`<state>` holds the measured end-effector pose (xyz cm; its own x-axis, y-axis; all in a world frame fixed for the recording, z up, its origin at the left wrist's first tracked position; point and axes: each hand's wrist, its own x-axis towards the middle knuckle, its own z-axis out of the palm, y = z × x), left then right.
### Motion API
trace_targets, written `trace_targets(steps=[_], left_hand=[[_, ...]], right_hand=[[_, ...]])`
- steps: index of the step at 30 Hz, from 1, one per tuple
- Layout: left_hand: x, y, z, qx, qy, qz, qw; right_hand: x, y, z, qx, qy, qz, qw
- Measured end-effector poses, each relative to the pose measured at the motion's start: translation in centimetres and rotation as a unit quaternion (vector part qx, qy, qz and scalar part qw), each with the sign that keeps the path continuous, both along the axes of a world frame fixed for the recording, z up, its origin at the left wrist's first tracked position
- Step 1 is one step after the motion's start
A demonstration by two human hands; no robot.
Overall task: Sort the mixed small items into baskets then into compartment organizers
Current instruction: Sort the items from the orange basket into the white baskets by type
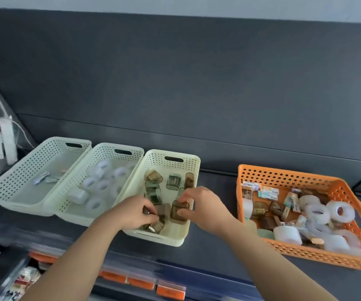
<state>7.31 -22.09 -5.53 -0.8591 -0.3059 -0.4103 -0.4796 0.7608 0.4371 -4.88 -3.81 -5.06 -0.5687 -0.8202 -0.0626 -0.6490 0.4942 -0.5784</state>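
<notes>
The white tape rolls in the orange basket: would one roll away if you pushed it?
Probably not far. The round white tape rolls lie crowded in the orange perforated plastic basket, whose walls would likely stop them. On edge, one could roll. They look hollow-cored, so likely light.

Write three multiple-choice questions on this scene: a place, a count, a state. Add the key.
1. Which cream basket holds tape rolls? A. the left one B. the middle one C. the right one
2. How many cream baskets stand in the row? A. two B. four C. three
3. What is the right hand doing? A. pinching a small brown box B. lying flat on the counter C. lifting a tape roll

1 B: white rolls lie in the middle cream basket.
2 C: three stand side by side, left of the orange basket.
3 A: it pinches the box at the right cream basket.
</notes>
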Motion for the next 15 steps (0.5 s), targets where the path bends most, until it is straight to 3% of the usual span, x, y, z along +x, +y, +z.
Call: trace_targets(steps=[4,7,11,15], left_hand=[[0.0,-0.6,-0.9,-0.010,0.037,0.008,0.999],[0.3,-0.5,-1.4,-0.068,0.110,0.023,0.991],[-0.3,0.6,-1.0,-0.156,0.196,0.016,0.968],[-2.9,3.9,1.1,-0.115,0.277,0.006,0.954]], right_hand=[[0.3,-0.8,-1.5,0.086,0.064,0.025,0.994],[0.8,-0.8,-1.3,0.122,0.147,0.061,0.980],[0.9,0.5,-0.8,0.012,0.106,0.037,0.994],[-0.5,4.9,0.9,-0.062,0.074,-0.047,0.994]])
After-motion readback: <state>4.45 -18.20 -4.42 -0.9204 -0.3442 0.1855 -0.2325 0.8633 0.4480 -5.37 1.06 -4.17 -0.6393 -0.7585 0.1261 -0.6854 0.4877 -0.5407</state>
